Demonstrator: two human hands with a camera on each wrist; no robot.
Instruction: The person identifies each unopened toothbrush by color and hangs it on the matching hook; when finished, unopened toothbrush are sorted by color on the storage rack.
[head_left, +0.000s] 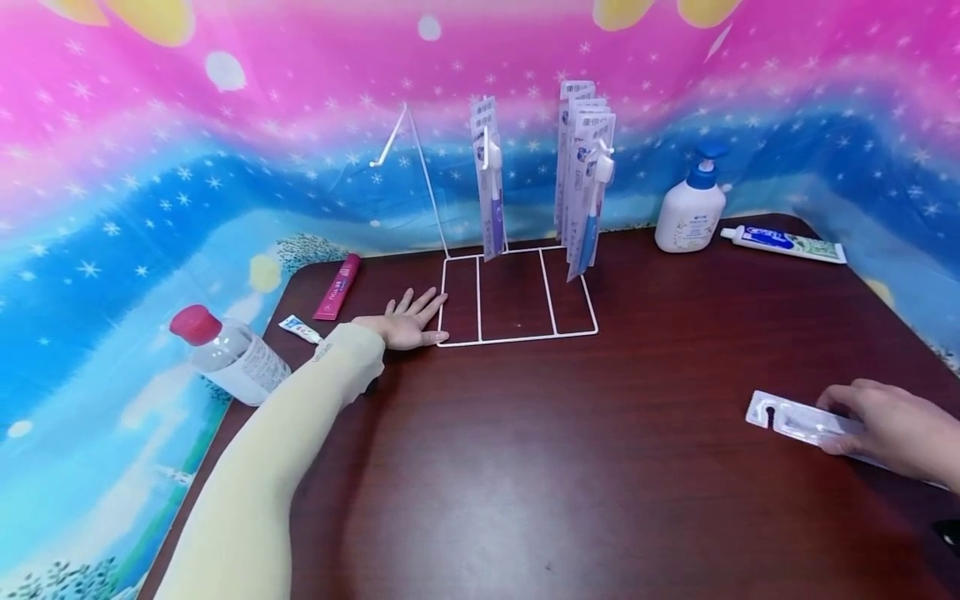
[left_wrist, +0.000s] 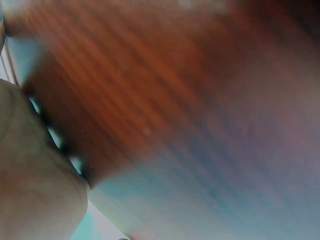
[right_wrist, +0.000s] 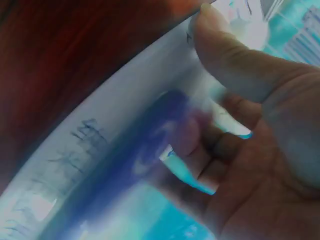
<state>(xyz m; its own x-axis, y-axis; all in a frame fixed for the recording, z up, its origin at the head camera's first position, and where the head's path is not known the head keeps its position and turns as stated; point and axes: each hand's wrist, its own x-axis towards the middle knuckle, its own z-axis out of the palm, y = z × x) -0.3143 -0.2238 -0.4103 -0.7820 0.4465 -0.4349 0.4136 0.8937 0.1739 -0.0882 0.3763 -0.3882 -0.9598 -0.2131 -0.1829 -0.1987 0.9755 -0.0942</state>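
Observation:
My left hand [head_left: 405, 327] lies on the brown table with its fingers spread. Its thumb and fingertips touch the left side of a white wire display rack [head_left: 517, 338]. Packaged toothbrushes hang from the rack, a purple-handled one [head_left: 497, 218] on the middle hook and a thick stack with a blue one [head_left: 590, 237] in front on the right hook. Over at the right, my right hand [head_left: 896, 425] grips another packaged toothbrush [head_left: 806, 423] between thumb and fingers. The right wrist view shows its purple handle [right_wrist: 130, 155] through the wrapper. The left wrist view is mostly blurred tabletop.
A clear bottle with a red cap [head_left: 240, 362], a small toothpaste tube [head_left: 300, 328] and a pink tube [head_left: 337, 287] are on the left. Behind, to the right, are a white pump bottle [head_left: 690, 212] and a toothpaste tube [head_left: 786, 242]. Patterned cloth [head_left: 300, 108] surrounds the table.

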